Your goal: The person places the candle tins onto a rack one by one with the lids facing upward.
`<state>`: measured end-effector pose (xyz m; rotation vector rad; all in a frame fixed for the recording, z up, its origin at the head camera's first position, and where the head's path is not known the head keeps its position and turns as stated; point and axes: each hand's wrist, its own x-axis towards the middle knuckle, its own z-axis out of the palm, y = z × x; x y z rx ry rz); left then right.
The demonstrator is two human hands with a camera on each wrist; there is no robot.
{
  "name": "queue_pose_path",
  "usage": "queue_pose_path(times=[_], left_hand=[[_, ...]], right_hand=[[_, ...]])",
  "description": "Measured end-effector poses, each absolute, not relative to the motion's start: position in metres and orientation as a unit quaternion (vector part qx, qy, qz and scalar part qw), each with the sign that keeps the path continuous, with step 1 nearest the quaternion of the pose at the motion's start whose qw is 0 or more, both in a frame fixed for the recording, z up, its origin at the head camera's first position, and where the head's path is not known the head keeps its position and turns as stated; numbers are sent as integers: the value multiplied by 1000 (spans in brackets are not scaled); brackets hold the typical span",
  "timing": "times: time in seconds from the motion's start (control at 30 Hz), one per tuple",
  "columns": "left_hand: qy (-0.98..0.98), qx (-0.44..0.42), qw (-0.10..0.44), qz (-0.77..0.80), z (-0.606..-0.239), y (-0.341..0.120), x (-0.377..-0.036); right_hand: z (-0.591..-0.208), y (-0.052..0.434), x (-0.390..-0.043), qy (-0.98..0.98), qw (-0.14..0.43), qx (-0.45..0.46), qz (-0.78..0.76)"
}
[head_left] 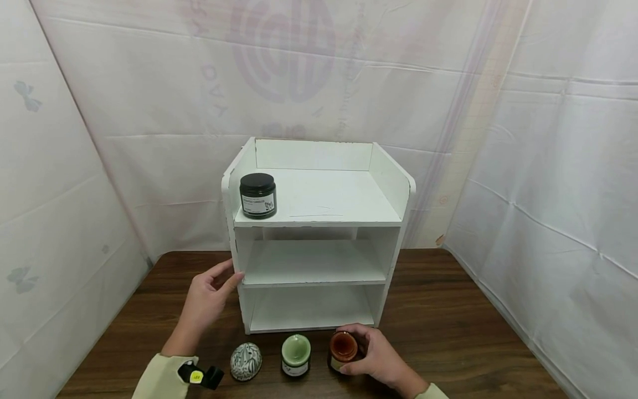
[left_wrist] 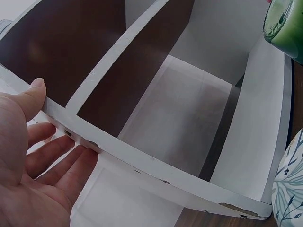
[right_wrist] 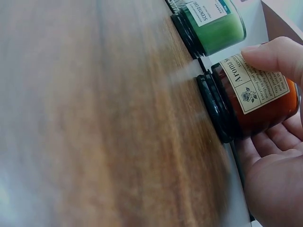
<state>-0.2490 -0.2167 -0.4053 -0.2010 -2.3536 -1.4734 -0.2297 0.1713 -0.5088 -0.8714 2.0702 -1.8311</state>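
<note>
A white three-tier shelf unit (head_left: 319, 221) stands on the dark wooden table (head_left: 448, 321). My left hand (head_left: 206, 299) rests flat against the shelf's left side panel (left_wrist: 142, 161), thumb on the front edge, fingers straight. My right hand (head_left: 374, 354) grips an amber-orange candle jar (head_left: 343, 349) with a cream label (right_wrist: 253, 82), standing on the table in front of the shelf. A green candle jar (head_left: 296, 354) stands just left of it, also seen from the right wrist (right_wrist: 213, 23). A black-lidded jar (head_left: 257, 195) sits on the top tier's left side.
A patterned blue-and-white egg-shaped ornament (head_left: 246, 361) lies left of the green jar, near the table's front edge. White sheeting (head_left: 548, 166) closes in the back and both sides. The middle and bottom tiers hold nothing.
</note>
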Motion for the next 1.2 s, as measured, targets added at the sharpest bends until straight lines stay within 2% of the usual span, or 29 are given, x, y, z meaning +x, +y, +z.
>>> queue_pose_path(times=[1.2], left_hand=[[-834, -64, 168, -521, -405, -217, -249]], right_hand=[[-501, 172, -229, 712, 121, -285, -631]])
